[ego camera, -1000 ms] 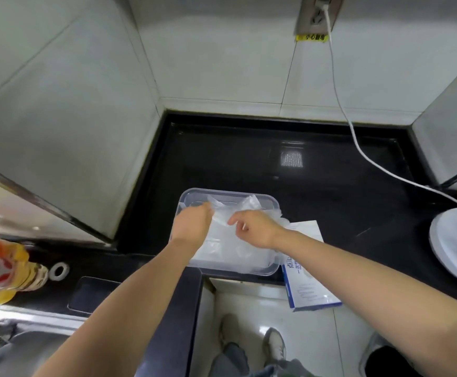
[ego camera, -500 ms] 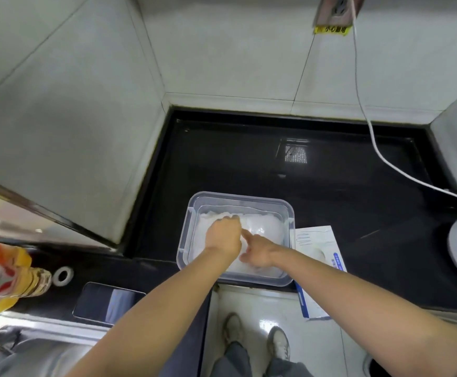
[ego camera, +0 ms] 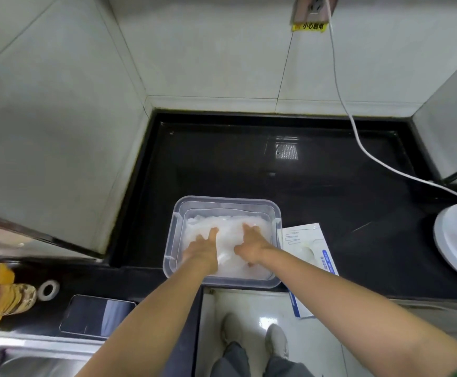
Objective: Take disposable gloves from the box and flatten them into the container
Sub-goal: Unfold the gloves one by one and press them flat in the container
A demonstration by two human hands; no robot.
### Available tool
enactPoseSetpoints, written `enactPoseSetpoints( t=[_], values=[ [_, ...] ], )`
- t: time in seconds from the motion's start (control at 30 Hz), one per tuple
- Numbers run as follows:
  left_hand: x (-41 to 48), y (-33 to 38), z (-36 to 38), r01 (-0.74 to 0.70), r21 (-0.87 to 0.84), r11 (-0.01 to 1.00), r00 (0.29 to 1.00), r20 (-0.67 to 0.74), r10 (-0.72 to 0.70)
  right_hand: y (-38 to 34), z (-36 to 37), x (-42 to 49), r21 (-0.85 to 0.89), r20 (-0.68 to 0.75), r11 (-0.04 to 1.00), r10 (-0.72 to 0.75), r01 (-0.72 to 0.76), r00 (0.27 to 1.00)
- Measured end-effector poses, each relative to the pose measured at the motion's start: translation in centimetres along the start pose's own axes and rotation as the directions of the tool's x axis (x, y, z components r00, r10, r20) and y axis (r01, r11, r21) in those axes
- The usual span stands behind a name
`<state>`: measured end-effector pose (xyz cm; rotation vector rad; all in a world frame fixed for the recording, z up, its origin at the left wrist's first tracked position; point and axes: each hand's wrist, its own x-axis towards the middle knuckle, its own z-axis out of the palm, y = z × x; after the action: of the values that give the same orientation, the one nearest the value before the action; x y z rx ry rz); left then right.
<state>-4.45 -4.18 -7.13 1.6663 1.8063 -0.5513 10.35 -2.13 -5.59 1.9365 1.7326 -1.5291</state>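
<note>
1. container [ego camera: 223,200]: clear plastic tub at the near edge of the dark surface [ego camera: 249,164]; the box [ego camera: 307,242] lies just beside it on the right, its near end reaching past the surface's edge.
2. gloves [ego camera: 228,227]: pale, translucent, crumpled layer inside the container, covering most of its floor.
3. left hand [ego camera: 200,250]: palm down, fingers straight and spread, pressing the left half of the gloves; it grasps nothing.
4. right hand [ego camera: 252,244]: likewise flat and released, pressing the right half; the two hands lie near each other, apart.
5. handling, as judged: thin film, very light, soft and slippery; likely to trap air and spring back; best pressed with flat palms from the centre outward; a single glove is best pinched at its cuff; dragging may tear it.
6. step, as judged: flattening in progress; whether the box holds more gloves cannot be told.
7. also shown: phone [ego camera: 96,317] at lower left; white cable [ego camera: 358,137] crossing the surface.
</note>
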Motion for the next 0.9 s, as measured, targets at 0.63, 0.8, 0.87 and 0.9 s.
enactPoseSetpoints(
  t=[0.63, 0.8, 0.87, 0.9],
  values=[
    [-6.3, 9.3, -4.4, -0.331, -0.249, 0.91, 0.82, -0.553, 0.147, 4.8, -9.3, -5.9, 0.056, -0.466, 0.965, -0.201, 0.255, 0.862],
    [-8.7, 15.5, -2.0, -0.55, -0.332, 0.766, 0.809, -0.44, 0.39, 10.8, -7.7, -7.1, -0.389, -0.22, 0.92, -0.032, -0.057, 0.975],
    [-8.8, 16.9, -0.5, -0.519, -0.347, 0.781, 0.852, -0.288, 0.438, 12.0, -6.6, -7.5, -0.444, -0.175, 0.893, -0.013, -0.067, 0.984],
    [-8.6, 17.2, 0.1, -0.487, -0.346, 0.802, 0.873, -0.208, 0.441, 12.3, -6.1, -7.5, -0.447, -0.177, 0.893, -0.025, -0.058, 0.984]
  ],
)
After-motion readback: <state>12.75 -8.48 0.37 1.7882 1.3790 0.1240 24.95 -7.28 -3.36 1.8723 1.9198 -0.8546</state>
